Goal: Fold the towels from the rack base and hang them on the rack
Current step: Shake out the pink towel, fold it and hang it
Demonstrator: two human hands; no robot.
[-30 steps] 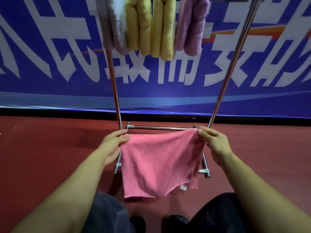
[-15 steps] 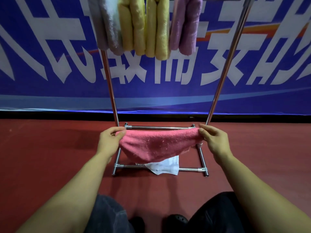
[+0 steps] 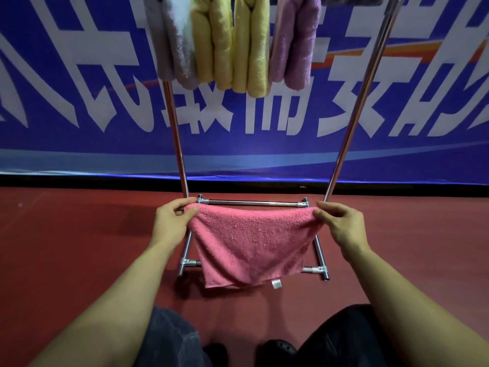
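A pink towel hangs spread out in front of me, over the metal rack base. My left hand pinches its upper left corner and my right hand pinches its upper right corner. The towel's lower edge, with a small white label, reaches the front of the base and hides what lies inside it. Above, folded towels hang side by side on the rack: a grey-white one, two yellow ones and a lilac one.
The rack's two chrome uprights rise from the base on a red floor. A blue banner with white characters stands right behind the rack. My knees and shoes fill the bottom edge.
Half a second ago the towel was bunched into a narrow band between my hands, showing a white towel on the base. Now it hangs down full length and covers the base.
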